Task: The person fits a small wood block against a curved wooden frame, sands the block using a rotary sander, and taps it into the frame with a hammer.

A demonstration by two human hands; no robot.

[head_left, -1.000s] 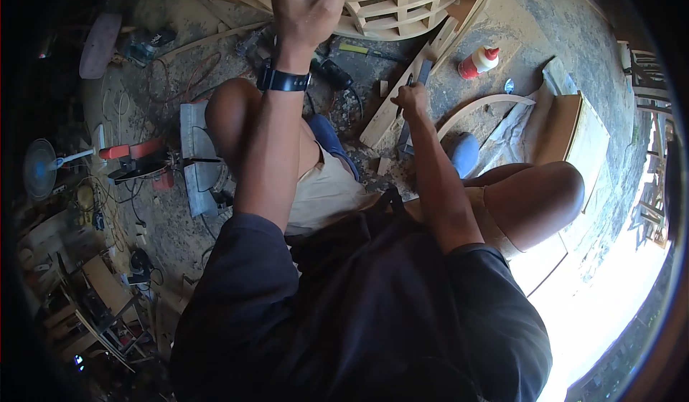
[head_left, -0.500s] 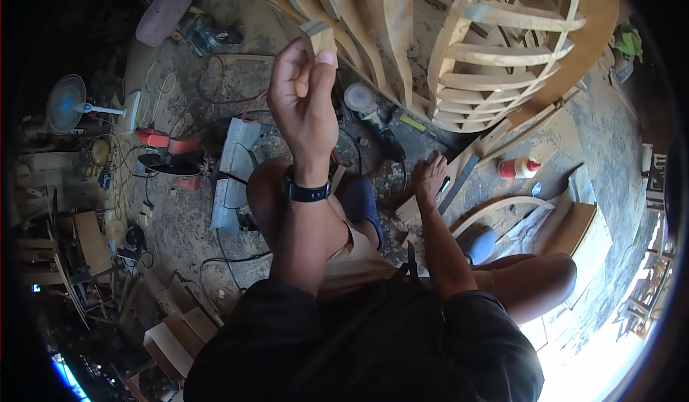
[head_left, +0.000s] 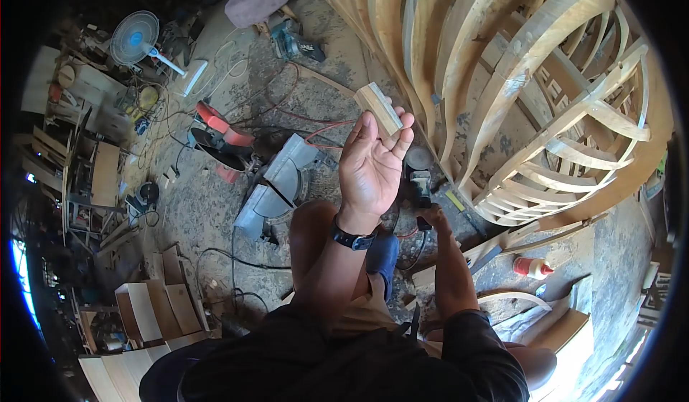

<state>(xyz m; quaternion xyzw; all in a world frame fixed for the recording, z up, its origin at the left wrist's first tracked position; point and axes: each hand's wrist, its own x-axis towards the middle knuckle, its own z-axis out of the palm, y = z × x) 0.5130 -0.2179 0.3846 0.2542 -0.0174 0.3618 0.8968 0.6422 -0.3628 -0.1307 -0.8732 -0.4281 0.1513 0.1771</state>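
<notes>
A small wooden block (head_left: 379, 110) is held up between the thumb and fingers of my left hand (head_left: 373, 169), palm turned upward, with a dark watch on the wrist. My right hand (head_left: 435, 219) is low by the floor, its fingers closed round the dark body of an angle grinder (head_left: 421, 185). The grinder's round head lies beyond the hand, beside the large curved wooden frame (head_left: 495, 108).
A miter saw (head_left: 276, 183) stands on the floor at centre left, near a standing fan (head_left: 136, 40). A red and white glue bottle (head_left: 531, 267), wooden strips and a curved piece lie at the right. Cables cross the floor.
The view has swung left. My left hand has turned its palm up with the wooden block. My right hand has moved from the wood strips to the grinder and closed on it.
</notes>
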